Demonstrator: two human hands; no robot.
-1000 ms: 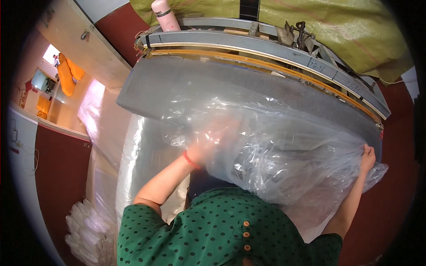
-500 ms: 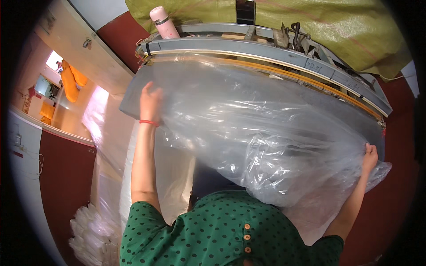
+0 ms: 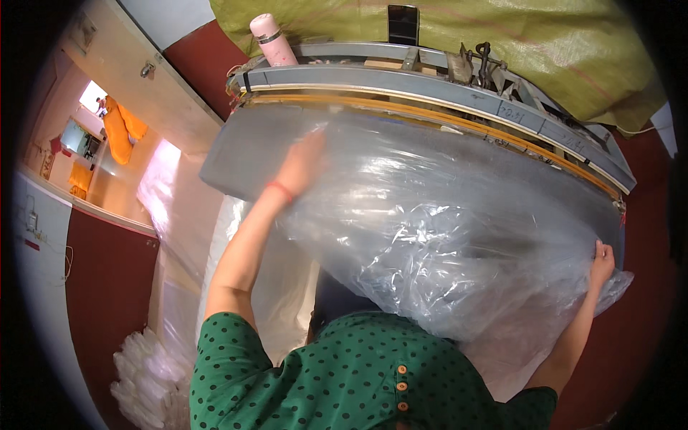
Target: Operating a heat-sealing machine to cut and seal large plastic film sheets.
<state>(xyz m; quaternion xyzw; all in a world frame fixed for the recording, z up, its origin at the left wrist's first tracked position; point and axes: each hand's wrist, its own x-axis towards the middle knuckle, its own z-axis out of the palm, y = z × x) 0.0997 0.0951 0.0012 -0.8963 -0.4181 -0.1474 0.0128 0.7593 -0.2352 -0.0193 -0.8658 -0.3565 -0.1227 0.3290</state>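
Observation:
A large clear plastic sheet (image 3: pixel 430 215) lies crumpled and shiny across a grey padded work surface (image 3: pixel 247 147) and hangs over its near edge. My right hand (image 3: pixel 602 265) pinches the sheet at its right end, near the corner of the surface. Over the left part of the sheet is my left hand (image 3: pixel 304 161), with a red band on the wrist. Its fingers are smeared by motion, so whether they grip the plastic does not show.
Behind the surface runs a long grey metal frame (image 3: pixel 430 82) with an orange strip (image 3: pixel 401 107). A pink bottle (image 3: pixel 274 41), a dark phone (image 3: pixel 403 25) and a metal clamp (image 3: pixel 484 64) are at the back. Bundled clear plastic (image 3: pixel 150 380) lies low at left, below a door (image 3: pixel 136 72).
My left hand has swept right, and the sheet's left edge has shifted right with it, baring more grey surface. My right hand keeps its pinch almost in place.

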